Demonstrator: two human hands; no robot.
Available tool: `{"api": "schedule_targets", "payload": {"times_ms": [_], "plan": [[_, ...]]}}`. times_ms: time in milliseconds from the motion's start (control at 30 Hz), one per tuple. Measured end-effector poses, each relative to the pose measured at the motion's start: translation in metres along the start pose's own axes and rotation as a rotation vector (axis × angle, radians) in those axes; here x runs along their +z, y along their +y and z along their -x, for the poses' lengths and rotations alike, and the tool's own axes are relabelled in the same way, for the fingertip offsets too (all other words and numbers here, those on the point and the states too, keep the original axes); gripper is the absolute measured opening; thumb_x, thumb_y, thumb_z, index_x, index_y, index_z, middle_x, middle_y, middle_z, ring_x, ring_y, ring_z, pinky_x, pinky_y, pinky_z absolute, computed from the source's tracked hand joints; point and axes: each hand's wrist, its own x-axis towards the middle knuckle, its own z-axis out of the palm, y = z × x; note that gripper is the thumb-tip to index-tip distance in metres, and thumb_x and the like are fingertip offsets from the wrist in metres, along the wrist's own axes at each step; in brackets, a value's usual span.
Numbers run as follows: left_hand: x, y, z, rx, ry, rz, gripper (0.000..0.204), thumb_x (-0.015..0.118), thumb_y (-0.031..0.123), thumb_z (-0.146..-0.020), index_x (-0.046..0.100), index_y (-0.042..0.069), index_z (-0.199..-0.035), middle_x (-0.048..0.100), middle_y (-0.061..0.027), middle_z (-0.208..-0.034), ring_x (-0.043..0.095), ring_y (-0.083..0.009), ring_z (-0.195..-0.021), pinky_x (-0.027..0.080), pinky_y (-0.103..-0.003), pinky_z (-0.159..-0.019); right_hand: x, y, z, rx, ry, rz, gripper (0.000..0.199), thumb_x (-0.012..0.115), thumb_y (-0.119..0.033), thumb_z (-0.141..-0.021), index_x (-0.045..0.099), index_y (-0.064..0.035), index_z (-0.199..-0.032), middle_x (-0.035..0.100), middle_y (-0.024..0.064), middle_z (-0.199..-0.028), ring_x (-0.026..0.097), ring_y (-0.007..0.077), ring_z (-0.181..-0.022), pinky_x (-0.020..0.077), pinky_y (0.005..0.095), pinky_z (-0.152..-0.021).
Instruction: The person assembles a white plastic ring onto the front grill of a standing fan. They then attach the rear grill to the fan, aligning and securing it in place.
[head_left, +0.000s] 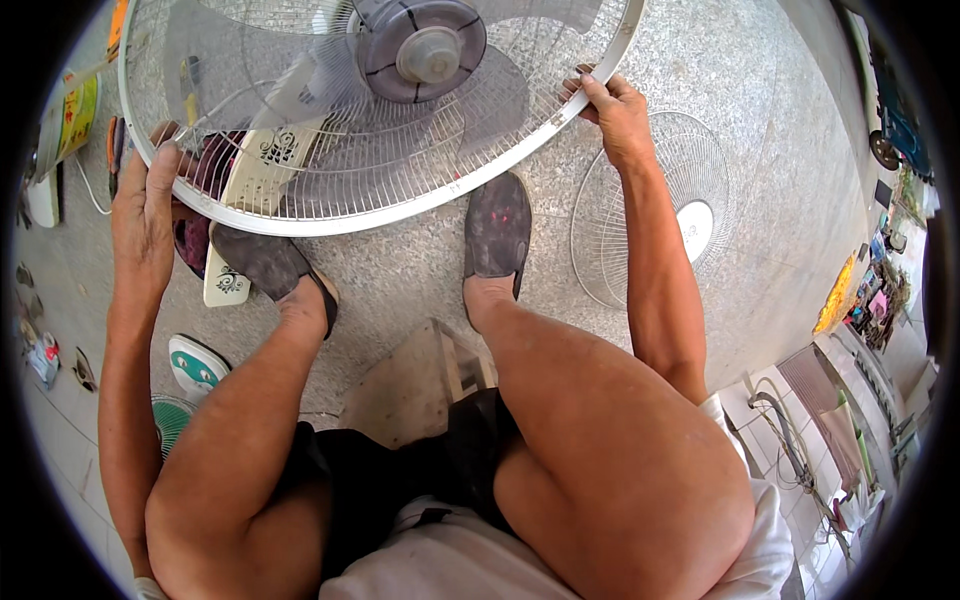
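Observation:
A fan's round wire cage (330,226) with a white rim hangs in front of me, above my feet. Inside it are translucent grey blades (495,105) around a purple-grey hub (430,55) with a domed centre. My left hand (145,215) grips the rim at the near left, its thumb on top and its fingers partly hidden behind the wires. On the right side my right hand (620,115) pinches the same rim. A loose wire fan guard (695,230) with a white centre disc lies flat on the floor beside my right forearm.
A white patterned fan stand part (228,285) lies by my left shoe (262,262). Under me is a wooden stool (395,390). Far left stands a yellow bucket (82,115); a green-and-white object (197,368) sits near my left knee. Clutter (880,305) lines the right side.

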Motion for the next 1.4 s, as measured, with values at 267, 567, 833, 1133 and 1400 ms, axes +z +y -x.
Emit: {"api": "schedule_targets", "payload": {"times_ms": [267, 567, 833, 1133, 1400], "plan": [[-0.008, -0.002, -0.001, -0.056, -0.105, -0.017, 0.057, 0.038, 0.043, -0.100, 0.044, -0.002, -0.135, 0.058, -0.0099, -0.099, 0.061, -0.0167, -0.083, 0.056, -0.030, -0.068, -0.001, 0.006, -0.003, -0.047, -0.012, 0.018, 0.034, 0.055, -0.016, -0.094, 0.057, 0.0104, -0.114, 0.067, 0.0182, -0.100, 0.068, 0.0230, -0.089, 0.0559, 0.0313, -0.079], [-0.002, -0.005, -0.001, -0.024, -0.063, -0.020, 0.058, 0.039, 0.045, -0.099, 0.049, -0.003, -0.130, 0.059, -0.0090, -0.094, 0.060, -0.0140, -0.079, 0.053, -0.026, -0.061, -0.002, 0.008, -0.005, -0.091, 0.020, 0.005, 0.034, 0.054, -0.019, -0.095, 0.057, 0.0093, -0.114, 0.067, 0.0154, -0.093, 0.067, 0.0207, -0.083, 0.0559, 0.0309, -0.075], [-0.006, 0.000, 0.002, -0.009, -0.069, -0.065, 0.062, 0.038, 0.049, -0.099, 0.050, -0.004, -0.129, 0.058, -0.0095, -0.092, 0.060, -0.0156, -0.081, 0.053, -0.028, -0.065, 0.005, 0.001, -0.003, -0.042, 0.031, 0.043, 0.036, 0.053, -0.019, -0.095, 0.056, 0.0095, -0.117, 0.066, 0.0174, -0.096, 0.068, 0.0229, -0.086, 0.0573, 0.0318, -0.078], [-0.006, -0.001, 0.000, -0.016, -0.055, -0.083, 0.060, 0.039, 0.047, -0.099, 0.050, -0.003, -0.129, 0.058, -0.0079, -0.092, 0.059, -0.0144, -0.081, 0.052, -0.028, -0.066, -0.002, 0.005, -0.006, -0.054, -0.046, -0.011, 0.042, 0.047, -0.024, -0.099, 0.048, 0.0105, -0.123, 0.064, 0.0234, -0.103, 0.067, 0.0289, -0.095, 0.0574, 0.0350, -0.084], [-0.006, -0.007, -0.002, -0.073, -0.061, -0.050, 0.061, 0.041, 0.048, -0.098, 0.048, -0.001, -0.132, 0.058, -0.0104, -0.099, 0.058, -0.0165, -0.087, 0.050, -0.029, -0.070, -0.004, 0.003, -0.004, -0.020, -0.097, -0.057, 0.041, 0.050, -0.017, -0.095, 0.047, 0.0122, -0.124, 0.063, 0.0242, -0.106, 0.066, 0.0292, -0.096, 0.0556, 0.0357, -0.086]]}}
